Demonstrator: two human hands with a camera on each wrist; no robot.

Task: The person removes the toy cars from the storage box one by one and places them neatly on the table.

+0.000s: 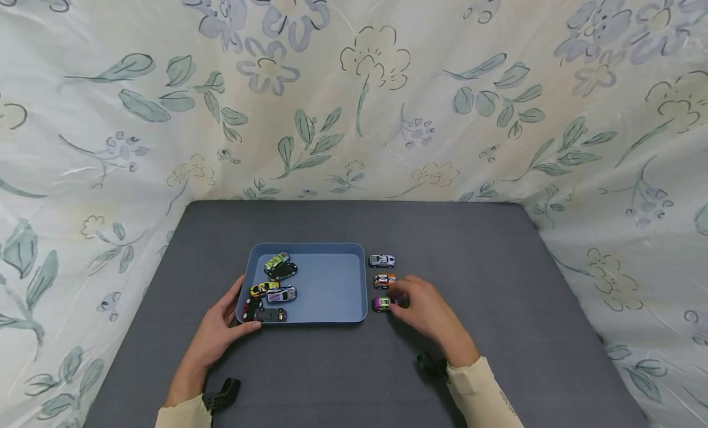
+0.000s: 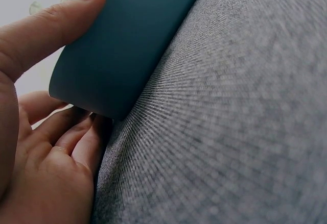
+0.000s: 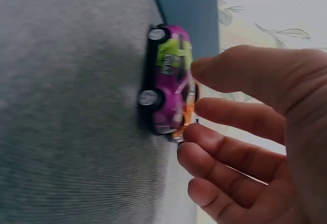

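Observation:
A blue rectangular tray (image 1: 326, 283) lies on the table. My left hand (image 1: 218, 329) grips its near-left corner, the thumb against the near wall and the fingers around the left side; the left wrist view shows the tray wall (image 2: 127, 40) close up. Right of the tray stands a purple and lime-green toy car (image 3: 171, 81). My right hand (image 1: 426, 308) is beside that car, its thumb and fingers spread loosely; whether the thumbtip touches the roof, I cannot tell. Behind it in a column are an orange toy car (image 1: 383, 281) and a silver toy car (image 1: 381, 261).
Several toy cars sit in the tray's left part, among them a green one (image 1: 276, 261), a yellow one (image 1: 263, 288), a silver one (image 1: 281, 294) and a dark grey one (image 1: 272, 315). A dark grey cloth (image 1: 464, 243) covers the table; a floral curtain (image 1: 376, 108) hangs behind.

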